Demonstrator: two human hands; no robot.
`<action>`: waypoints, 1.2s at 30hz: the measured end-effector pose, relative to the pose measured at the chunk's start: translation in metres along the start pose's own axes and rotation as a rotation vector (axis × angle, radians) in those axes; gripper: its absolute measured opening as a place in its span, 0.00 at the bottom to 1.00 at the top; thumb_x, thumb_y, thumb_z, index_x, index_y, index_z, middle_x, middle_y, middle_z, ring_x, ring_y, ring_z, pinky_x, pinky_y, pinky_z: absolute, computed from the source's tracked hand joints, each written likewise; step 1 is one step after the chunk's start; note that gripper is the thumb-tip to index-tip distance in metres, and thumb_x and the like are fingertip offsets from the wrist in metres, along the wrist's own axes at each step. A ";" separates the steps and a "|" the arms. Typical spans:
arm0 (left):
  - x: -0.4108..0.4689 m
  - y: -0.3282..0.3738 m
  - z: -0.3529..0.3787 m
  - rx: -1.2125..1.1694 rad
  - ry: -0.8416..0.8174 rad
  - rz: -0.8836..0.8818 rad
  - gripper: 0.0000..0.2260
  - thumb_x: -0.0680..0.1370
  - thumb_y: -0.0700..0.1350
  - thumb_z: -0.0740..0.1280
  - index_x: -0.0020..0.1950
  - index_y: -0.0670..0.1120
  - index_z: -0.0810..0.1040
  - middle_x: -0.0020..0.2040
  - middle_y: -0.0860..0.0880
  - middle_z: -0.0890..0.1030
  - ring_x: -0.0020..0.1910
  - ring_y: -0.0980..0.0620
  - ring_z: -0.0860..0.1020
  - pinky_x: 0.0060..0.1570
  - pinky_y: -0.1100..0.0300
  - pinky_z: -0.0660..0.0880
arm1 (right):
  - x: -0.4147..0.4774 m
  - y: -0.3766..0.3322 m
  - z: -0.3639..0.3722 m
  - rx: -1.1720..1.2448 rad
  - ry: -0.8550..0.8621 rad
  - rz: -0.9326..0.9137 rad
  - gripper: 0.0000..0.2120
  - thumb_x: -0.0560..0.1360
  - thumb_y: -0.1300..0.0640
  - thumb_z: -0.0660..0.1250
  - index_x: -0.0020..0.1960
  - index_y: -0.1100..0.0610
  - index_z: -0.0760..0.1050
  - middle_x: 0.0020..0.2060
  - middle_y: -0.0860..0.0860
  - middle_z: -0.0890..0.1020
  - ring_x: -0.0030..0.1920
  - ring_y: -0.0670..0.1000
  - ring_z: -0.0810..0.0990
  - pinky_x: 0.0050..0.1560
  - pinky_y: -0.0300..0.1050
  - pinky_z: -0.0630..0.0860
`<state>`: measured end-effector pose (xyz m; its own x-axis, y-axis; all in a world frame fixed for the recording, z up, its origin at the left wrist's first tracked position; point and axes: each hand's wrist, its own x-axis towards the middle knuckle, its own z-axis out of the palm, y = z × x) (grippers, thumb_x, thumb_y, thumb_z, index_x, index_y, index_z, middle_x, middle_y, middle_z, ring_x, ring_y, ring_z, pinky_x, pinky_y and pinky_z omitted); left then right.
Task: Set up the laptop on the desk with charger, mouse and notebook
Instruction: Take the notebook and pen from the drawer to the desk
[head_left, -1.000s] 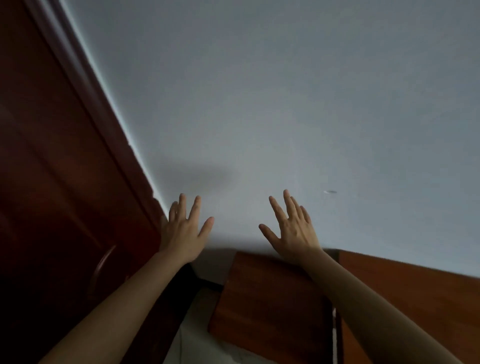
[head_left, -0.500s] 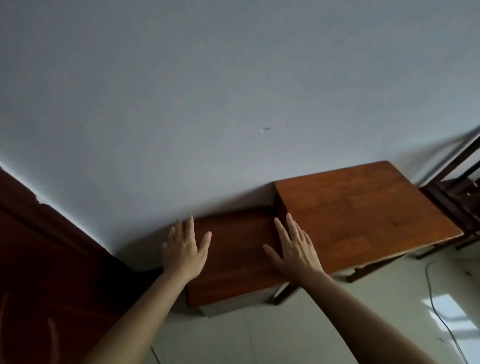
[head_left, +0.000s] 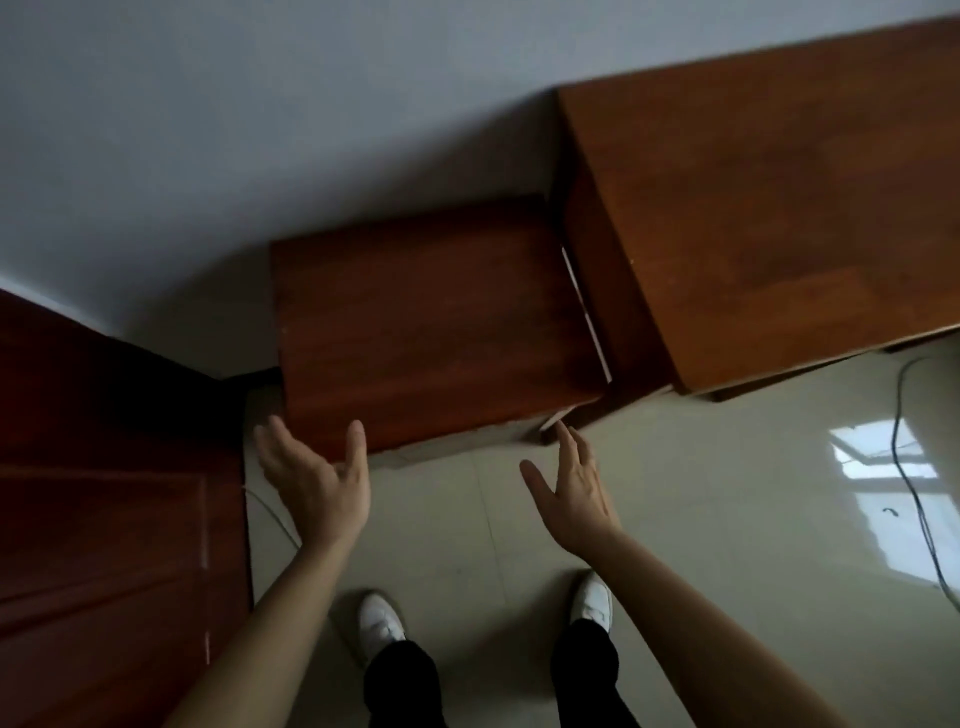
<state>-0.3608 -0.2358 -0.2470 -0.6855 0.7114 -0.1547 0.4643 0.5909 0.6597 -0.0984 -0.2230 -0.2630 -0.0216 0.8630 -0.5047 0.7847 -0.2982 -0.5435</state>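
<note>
Now we hold our left hand (head_left: 319, 480) and right hand (head_left: 574, 488) spread and empty above the pale tiled floor (head_left: 727, 493). Both hover near the low reddish-brown wooden cabinet (head_left: 431, 322), beside the taller brown wooden desk (head_left: 779, 197).

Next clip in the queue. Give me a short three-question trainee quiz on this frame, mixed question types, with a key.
1. True or false: the person's left hand and right hand both hold nothing.
2. Multiple choice: what lies on the low reddish-brown wooden cabinet? A) a laptop B) a notebook C) nothing visible
3. Fill in: the thin dark cable runs across the pale glossy tiled ____, right of the higher brown wooden desk's front edge.

Key: 1 true; 2 C; 3 floor. Both hands are open with fingers spread in front of the cabinet, touching neither it nor the desk. No laptop, charger, mouse or notebook shows in this view.
</note>
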 end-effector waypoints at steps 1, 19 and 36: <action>0.001 -0.013 0.015 -0.077 0.034 -0.071 0.40 0.79 0.59 0.64 0.80 0.41 0.48 0.79 0.38 0.48 0.78 0.40 0.52 0.74 0.48 0.56 | 0.010 0.012 0.013 0.041 -0.005 0.012 0.39 0.80 0.35 0.57 0.81 0.52 0.46 0.80 0.53 0.53 0.79 0.57 0.58 0.73 0.56 0.63; 0.045 -0.115 0.097 -0.482 -0.044 -0.379 0.18 0.63 0.39 0.65 0.51 0.35 0.72 0.42 0.48 0.75 0.42 0.48 0.73 0.48 0.56 0.68 | 0.112 0.033 0.062 0.622 0.274 0.147 0.42 0.71 0.72 0.58 0.80 0.55 0.48 0.77 0.54 0.61 0.69 0.56 0.73 0.69 0.61 0.71; 0.021 -0.096 0.094 -0.479 -0.073 -0.429 0.21 0.71 0.34 0.62 0.62 0.45 0.65 0.69 0.44 0.69 0.49 0.56 0.76 0.48 0.53 0.77 | 0.102 0.049 0.041 0.466 0.262 0.154 0.39 0.63 0.61 0.68 0.72 0.57 0.60 0.61 0.54 0.77 0.61 0.57 0.76 0.61 0.58 0.75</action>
<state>-0.3671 -0.2415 -0.3824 -0.7071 0.4836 -0.5159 -0.1559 0.6049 0.7809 -0.0872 -0.1660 -0.3688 0.2729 0.8500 -0.4505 0.4084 -0.5264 -0.7458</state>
